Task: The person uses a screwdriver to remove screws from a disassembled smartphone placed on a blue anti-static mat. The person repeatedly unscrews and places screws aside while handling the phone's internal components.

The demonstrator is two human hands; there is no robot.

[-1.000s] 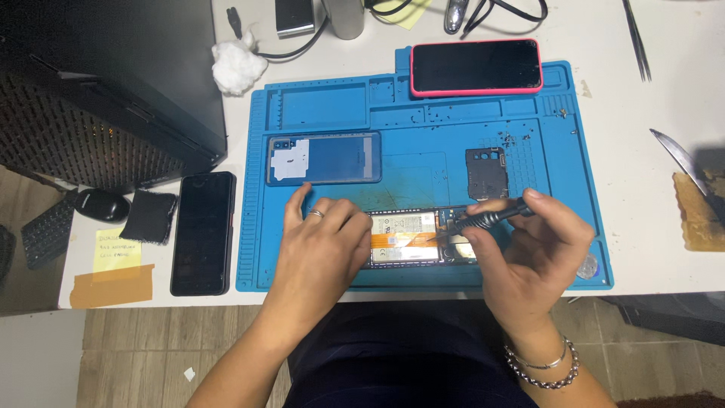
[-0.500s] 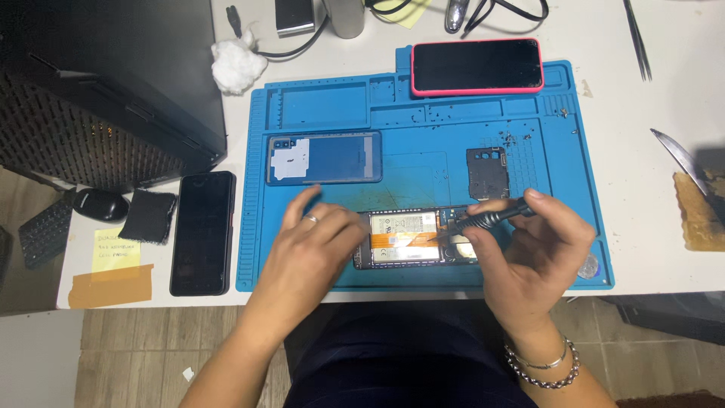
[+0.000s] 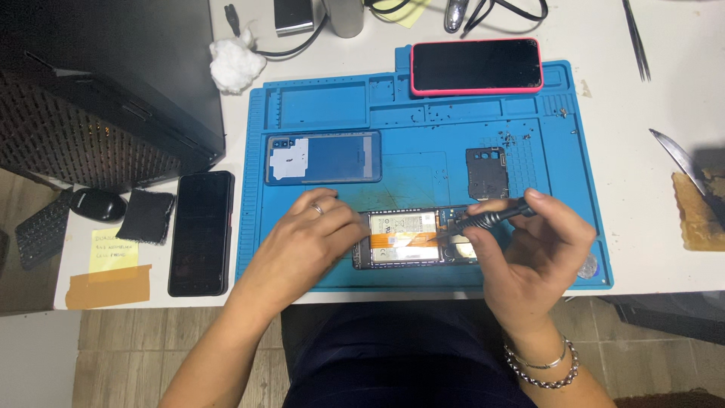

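Hands meet over an opened phone (image 3: 404,240) lying near the front edge of a blue mat (image 3: 317,106): the left hand (image 3: 302,242) rests on the phone's left end with fingers curled loosely against it, and the right hand (image 3: 536,253) pinches a black screwdriver (image 3: 491,217) whose tip points down into the phone's right part. On the mat behind the phone lie a blue back cover (image 3: 325,159) to the left, a small dark plate (image 3: 485,172) to the right, and a pink-cased phone (image 3: 476,66) at the far edge; off the mat's left side lies a black phone (image 3: 200,233).
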